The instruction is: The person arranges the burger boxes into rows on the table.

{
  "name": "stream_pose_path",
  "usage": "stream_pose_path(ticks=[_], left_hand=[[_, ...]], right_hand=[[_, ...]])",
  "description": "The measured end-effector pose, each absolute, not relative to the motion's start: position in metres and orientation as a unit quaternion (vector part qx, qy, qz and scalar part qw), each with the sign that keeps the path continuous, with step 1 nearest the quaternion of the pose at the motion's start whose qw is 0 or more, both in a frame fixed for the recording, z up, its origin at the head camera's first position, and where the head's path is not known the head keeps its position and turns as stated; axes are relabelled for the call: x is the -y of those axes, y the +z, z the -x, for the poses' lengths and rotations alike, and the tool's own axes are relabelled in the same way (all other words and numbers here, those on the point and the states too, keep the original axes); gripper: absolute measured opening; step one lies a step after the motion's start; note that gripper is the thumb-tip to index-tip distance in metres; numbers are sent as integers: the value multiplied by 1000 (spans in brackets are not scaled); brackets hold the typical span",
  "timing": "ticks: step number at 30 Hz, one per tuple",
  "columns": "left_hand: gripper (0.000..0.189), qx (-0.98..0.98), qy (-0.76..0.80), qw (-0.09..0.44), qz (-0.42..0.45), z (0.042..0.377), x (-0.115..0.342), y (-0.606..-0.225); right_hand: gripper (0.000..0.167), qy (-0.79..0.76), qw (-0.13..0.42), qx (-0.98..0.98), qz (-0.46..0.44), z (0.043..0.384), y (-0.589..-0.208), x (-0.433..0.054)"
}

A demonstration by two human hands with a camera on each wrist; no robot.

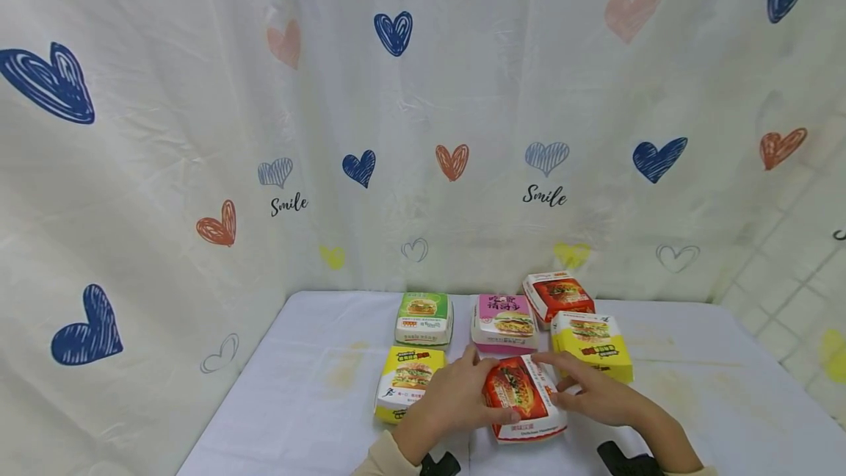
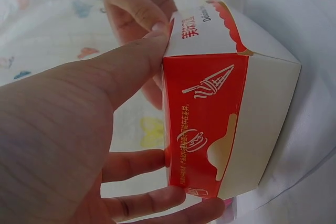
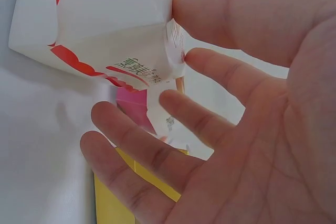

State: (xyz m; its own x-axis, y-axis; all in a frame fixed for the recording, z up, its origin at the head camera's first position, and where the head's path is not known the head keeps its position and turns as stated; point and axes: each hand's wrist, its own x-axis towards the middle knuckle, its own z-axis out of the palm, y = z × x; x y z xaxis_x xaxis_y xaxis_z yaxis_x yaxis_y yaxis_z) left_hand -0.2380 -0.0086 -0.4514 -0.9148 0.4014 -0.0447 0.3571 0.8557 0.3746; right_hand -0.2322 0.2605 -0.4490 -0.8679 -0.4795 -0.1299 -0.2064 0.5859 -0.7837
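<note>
A red and white burger box with a burger picture on its lid sits at the front of the table, between both hands. My left hand holds it from the left. In the left wrist view its thumb lies on the lid edge of the box, with the other fingertips at the far end of the red side. My right hand touches the right side with thumb and index finger. In the right wrist view, its other fingers spread straight, apart from the box.
Behind stand a green and white burger box, a pink one and another red one. One yellow box lies beside my left hand, another behind my right. A white cloth covers the table; a heart-print curtain hangs behind.
</note>
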Motion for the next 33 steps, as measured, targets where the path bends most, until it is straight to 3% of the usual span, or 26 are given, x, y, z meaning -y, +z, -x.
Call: stream_pose_path(ticks=[21,33], left_hand=[[80,-961,174,64,-204,242,9,-453],[74,-958,181,61,-213,243,11,-450]], right_hand=[[71,-399,167,-881,192,233,-450,-260],[61,-382,142,-891,202,232,-446,-258]])
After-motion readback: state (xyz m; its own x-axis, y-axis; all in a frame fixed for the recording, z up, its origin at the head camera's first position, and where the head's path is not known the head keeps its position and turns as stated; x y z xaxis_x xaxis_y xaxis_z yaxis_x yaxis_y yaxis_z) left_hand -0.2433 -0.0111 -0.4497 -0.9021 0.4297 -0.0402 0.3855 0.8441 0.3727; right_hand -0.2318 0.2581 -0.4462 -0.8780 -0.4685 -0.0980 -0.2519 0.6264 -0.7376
